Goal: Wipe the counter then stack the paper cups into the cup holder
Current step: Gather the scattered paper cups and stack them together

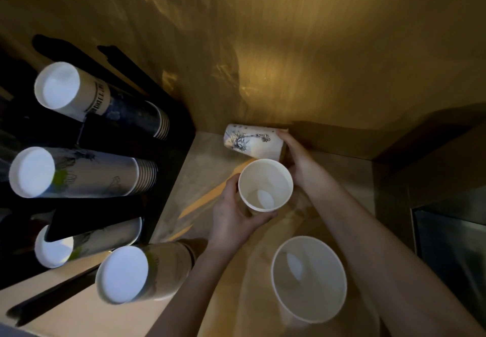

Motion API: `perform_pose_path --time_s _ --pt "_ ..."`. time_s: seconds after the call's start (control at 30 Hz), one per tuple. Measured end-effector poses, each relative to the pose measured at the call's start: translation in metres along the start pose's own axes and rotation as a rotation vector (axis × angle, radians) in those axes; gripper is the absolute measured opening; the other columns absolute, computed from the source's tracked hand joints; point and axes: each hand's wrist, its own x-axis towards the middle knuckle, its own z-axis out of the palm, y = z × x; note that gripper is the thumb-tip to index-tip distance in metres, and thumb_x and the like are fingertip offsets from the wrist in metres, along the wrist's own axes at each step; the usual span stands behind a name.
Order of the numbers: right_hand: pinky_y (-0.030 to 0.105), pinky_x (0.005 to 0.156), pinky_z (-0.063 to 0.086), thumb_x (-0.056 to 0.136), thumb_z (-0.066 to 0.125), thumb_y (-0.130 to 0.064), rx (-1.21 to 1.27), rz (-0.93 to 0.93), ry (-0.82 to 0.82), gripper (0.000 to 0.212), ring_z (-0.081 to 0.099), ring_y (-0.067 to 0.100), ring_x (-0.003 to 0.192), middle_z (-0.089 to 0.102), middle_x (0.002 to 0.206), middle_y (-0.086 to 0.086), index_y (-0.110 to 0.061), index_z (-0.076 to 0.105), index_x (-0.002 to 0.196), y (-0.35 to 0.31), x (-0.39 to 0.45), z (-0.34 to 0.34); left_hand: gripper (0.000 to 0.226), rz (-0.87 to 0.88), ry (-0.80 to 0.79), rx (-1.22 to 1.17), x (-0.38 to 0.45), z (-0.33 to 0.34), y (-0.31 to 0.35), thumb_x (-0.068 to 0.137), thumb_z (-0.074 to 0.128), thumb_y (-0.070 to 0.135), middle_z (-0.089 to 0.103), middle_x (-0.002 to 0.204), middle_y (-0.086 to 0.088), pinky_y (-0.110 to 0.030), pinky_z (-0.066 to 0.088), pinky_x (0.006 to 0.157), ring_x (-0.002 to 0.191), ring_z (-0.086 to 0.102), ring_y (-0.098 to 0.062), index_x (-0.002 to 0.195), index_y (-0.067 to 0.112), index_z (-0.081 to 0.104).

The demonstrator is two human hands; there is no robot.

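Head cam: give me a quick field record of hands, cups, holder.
left hand: grips the open cup, mouth up
right hand: on the printed cup, which is tipped on its side near the wall
loose cup: upright and untouched, nearest the camera
cup holder: black rack on the left, four cup stacks bottoms outward
counter: light, no cloth visible

One white paper cup (265, 185) stands mouth up, empty inside. Behind it a cup with a black drawing (252, 140) lies on its side on the worktop (200, 176). A bigger open cup (309, 279) stands nearer. The dark cup holder (110, 139) holds stacks of cups (86, 172), maybe four.
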Motion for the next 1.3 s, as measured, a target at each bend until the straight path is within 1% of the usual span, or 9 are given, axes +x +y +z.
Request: perform_pose_path --time_s 0.2,0.3,0.37,0.5,0.67,0.8,0.93,1.17,1.3 --pt "0.04 0.097 0.046 0.082 0.061 -0.03 0.156 -0.245 -0.129 0.01 0.062 0.018 0.092 0.068 0.093 0.0 -0.023 0.061 0.09 -0.025 -0.053 -0.017 0.082 0.005 0.01 -0.04 0.0 0.003 -0.003 0.052 0.087 0.029 0.053 0.112 0.014 0.004 0.035 0.076 0.103 0.052 -0.004 0.122 0.026 0.043" --pt "0.038 0.099 0.048 0.066 0.076 -0.035 0.182 -0.456 -0.269 0.04 0.061 0.019 0.112 0.069 0.107 0.001 -0.021 0.062 0.101 -0.041 -0.092 -0.029 0.08 0.018 0.012 -0.052 -0.001 0.003 -0.004 0.053 0.087 0.026 0.054 0.114 0.011 -0.003 0.039 0.077 0.105 0.054 -0.009 0.118 0.029 0.041" --pt "0.035 0.09 0.053 0.048 0.085 -0.04 0.001 -0.602 -0.217 0.062 0.066 0.012 0.102 0.072 0.101 -0.006 -0.022 0.063 0.103 -0.049 -0.115 -0.038 0.082 0.022 0.01 -0.058 -0.002 0.003 -0.003 0.054 0.087 0.027 0.054 0.116 0.01 -0.017 0.043 0.08 0.106 0.054 -0.011 0.122 0.024 0.042" --pt "0.014 0.074 0.053 0.052 0.081 -0.037 -0.493 -0.762 -0.075 0.084 0.064 -0.004 0.093 0.06 0.106 -0.017 -0.022 0.049 0.128 -0.055 -0.152 -0.042 0.081 0.029 -0.004 -0.095 -0.002 0.003 -0.002 0.054 0.087 0.029 0.056 0.119 0.008 -0.022 0.045 0.084 0.108 0.054 -0.012 0.121 0.03 0.041" --pt "0.021 0.085 0.048 0.044 0.085 -0.042 -0.888 -0.785 -0.069 0.078 0.054 0.005 0.105 0.052 0.121 -0.006 -0.036 0.051 0.114 -0.037 -0.154 -0.029 0.078 0.028 -0.034 -0.146 -0.002 0.002 -0.001 0.051 0.084 0.036 0.054 0.11 0.025 -0.011 0.044 0.08 0.103 0.054 0.002 0.114 0.044 0.038" --pt "0.024 0.088 0.033 0.052 0.087 -0.039 -1.183 -0.858 -0.009 0.093 0.04 0.005 0.108 0.042 0.119 -0.011 -0.026 0.042 0.132 -0.009 -0.136 -0.022 0.078 0.021 -0.033 -0.169 -0.002 0.001 0.0 0.053 0.087 0.029 0.057 0.114 0.013 0.0 0.04 0.075 0.102 0.055 -0.002 0.115 0.038 0.04" --pt "0.042 0.104 0.035 0.048 0.081 -0.053 -1.322 -0.788 -0.048 0.105 0.039 0.02 0.126 0.043 0.138 0.001 -0.022 0.035 0.137 0.018 -0.112 -0.021 0.079 0.008 -0.042 -0.151 -0.003 0.001 0.001 0.051 0.081 0.039 0.054 0.112 0.014 -0.01 0.043 0.076 0.097 0.053 0.003 0.118 0.035 0.041" --pt "0.044 0.106 0.035 0.048 0.078 -0.061 -1.385 -0.699 -0.07 0.112 0.037 0.025 0.131 0.04 0.144 0.003 -0.021 0.029 0.141 0.026 -0.095 -0.023 0.083 -0.01 -0.043 -0.147 -0.002 0.003 0.0 0.051 0.081 0.03 0.055 0.116 0.006 -0.034 0.049 0.086 0.105 0.053 -0.011 0.124 0.023 0.043" --pt "0.03 0.1 0.032 0.069 0.072 -0.051 -1.221 -0.647 -0.09 0.094 0.037 0.023 0.133 0.04 0.145 0.004 -0.017 0.025 0.143 0.026 -0.113 -0.026 0.081 0.031 -0.063 -0.106 -0.001 0.001 0.0 0.057 0.085 0.026 0.055 0.12 0.0 -0.008 0.041 0.08 0.106 0.052 -0.011 0.126 0.017 0.043"
